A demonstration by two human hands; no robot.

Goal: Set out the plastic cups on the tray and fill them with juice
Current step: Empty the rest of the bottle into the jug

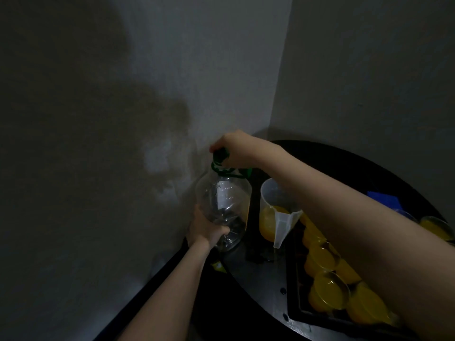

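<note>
I am gripping the clear bottle low with my left hand, while my right hand's fingers are pinching its green cap.

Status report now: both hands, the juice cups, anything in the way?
Left hand grips clear bottle low; right hand pinches its green cap. Cups on tray hold juice. Jug beside bottle, half full.

no readable text, bottle label too dim and blurred
</note>
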